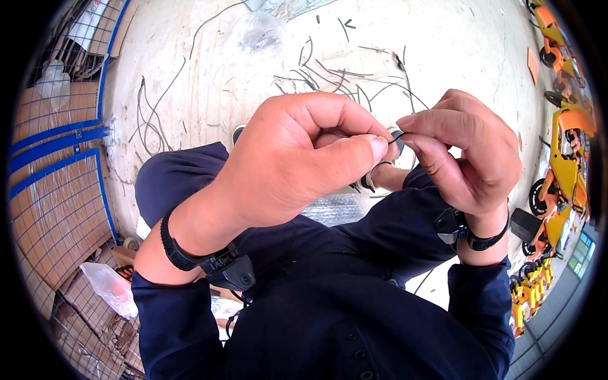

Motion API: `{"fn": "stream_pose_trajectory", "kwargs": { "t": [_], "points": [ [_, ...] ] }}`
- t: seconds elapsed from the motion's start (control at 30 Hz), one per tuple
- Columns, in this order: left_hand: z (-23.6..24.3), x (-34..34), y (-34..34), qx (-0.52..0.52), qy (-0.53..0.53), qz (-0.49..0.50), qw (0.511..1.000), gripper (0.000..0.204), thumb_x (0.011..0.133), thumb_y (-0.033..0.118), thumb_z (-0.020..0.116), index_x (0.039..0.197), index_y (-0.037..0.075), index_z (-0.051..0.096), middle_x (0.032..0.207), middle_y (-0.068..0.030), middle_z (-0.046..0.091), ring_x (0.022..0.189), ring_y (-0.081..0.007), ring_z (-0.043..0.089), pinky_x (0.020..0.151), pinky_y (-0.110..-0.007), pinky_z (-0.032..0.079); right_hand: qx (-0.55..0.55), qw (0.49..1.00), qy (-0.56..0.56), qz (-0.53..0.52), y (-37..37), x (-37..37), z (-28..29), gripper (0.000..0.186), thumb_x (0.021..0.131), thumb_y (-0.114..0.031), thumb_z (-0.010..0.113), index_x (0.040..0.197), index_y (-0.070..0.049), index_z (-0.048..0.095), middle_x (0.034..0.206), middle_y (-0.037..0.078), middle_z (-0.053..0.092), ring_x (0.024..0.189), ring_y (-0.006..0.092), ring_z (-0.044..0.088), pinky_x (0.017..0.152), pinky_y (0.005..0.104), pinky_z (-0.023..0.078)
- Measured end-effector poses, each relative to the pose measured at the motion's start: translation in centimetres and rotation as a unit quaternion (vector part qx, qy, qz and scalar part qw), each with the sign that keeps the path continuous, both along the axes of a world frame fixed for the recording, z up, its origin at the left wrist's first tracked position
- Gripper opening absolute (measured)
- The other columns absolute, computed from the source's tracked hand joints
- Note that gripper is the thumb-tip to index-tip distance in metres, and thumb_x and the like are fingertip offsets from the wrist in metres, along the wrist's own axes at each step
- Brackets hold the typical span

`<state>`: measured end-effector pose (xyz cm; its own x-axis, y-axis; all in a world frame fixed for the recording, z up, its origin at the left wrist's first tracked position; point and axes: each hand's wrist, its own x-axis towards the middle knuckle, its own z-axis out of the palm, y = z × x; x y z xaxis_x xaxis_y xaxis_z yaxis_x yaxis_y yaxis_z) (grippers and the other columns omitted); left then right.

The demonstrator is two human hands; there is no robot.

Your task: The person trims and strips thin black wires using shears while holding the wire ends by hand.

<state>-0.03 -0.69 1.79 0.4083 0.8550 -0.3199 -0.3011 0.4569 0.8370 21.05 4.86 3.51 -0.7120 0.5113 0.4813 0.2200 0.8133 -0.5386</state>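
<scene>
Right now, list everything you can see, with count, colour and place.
Wire: one, black, held right of centre
Floor: one, whitish, below
Loose wires: many, mostly black, upper floor
Clear bag: one, transparent, top
Mesh panels: two, blue, left edge
Boxes: several, brown, behind mesh
White bag: one, whitish, lower left
Orange board: one, orange, upper right
Machines: several, yellow and orange, right edge
Clothes: navy, on the person
Wrist straps: two, black, one per wrist
Left hand: one, bare, centre
Right hand: one, bare, right of centre

Workshop: wire offcuts (308, 78), yellow machines (563, 158).
</scene>
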Motion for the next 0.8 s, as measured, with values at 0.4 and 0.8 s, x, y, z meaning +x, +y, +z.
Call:
{"fn": "stream_pose_trajectory", "kwargs": {
  "t": [0.4,0.8],
  "points": [
    [0.0,0.8,-0.8,0.037,0.056,0.048,0.997,0.017,0.087,0.007,0.064,0.096,-0.007,0.069,0.077,-0.0068,0.069,0.050,0.0007,0.042,0.042,-0.017,0.029,-0.029,1.000,0.001,0.001,-0.1,0.4,-0.3,0.013,0.076,0.002,0.070,0.087,0.003,0.064,0.073,0.010,0.065,0.053,0.0130,0.050,0.045,0.0240,0.035],
    [-1.2,1.4,-0.4,0.122,0.045,0.071,0.989,0.020,0.092,0.011,0.059,0.106,-0.003,0.064,0.090,-0.0068,0.069,0.060,-0.0012,0.047,0.049,-0.016,0.036,-0.064,0.996,0.018,-0.052,-0.3,0.6,-0.4,0.023,0.078,0.010,0.065,0.100,0.006,0.060,0.097,0.015,0.059,0.066,0.0127,0.053,0.056,0.0210,0.044]
  ]
}}
